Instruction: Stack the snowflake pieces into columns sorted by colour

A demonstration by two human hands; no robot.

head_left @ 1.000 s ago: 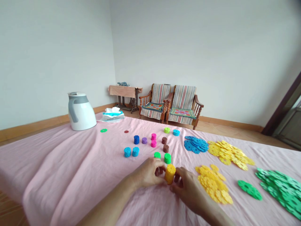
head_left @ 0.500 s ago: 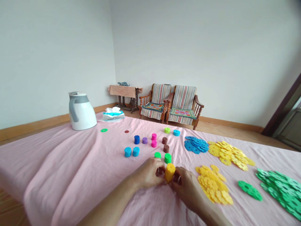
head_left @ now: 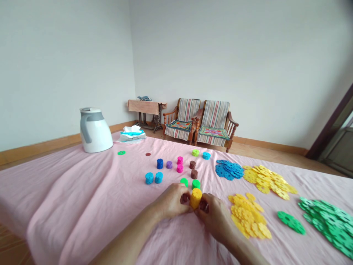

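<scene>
Between my two hands stands a tall stack of yellow notched discs [head_left: 196, 198]. My left hand [head_left: 174, 201] pinches it from the left and my right hand [head_left: 213, 213] from the right; some fingertips are hidden behind it. Just beyond are two green disc stacks [head_left: 196, 184], one partly covered by my left hand. Farther off stand short stacks in light blue [head_left: 149, 178], dark blue [head_left: 160, 163], purple [head_left: 169, 165], pink [head_left: 180, 168] and brown [head_left: 194, 174]. A loose pile of small yellow discs [head_left: 248, 215] lies to the right of my right hand.
Right of the hands are piles of blue discs [head_left: 229, 170], larger yellow discs [head_left: 267, 180] and green discs [head_left: 331, 224]. A white jug [head_left: 97, 134] and a tissue box [head_left: 132, 136] stand at the back left of the pink cloth [head_left: 91, 206]. Two wooden chairs [head_left: 213, 121] are beyond.
Both hands and the yellow stack have shifted slightly left and away from me, closer to the green stacks. The other stacks and piles keep their places.
</scene>
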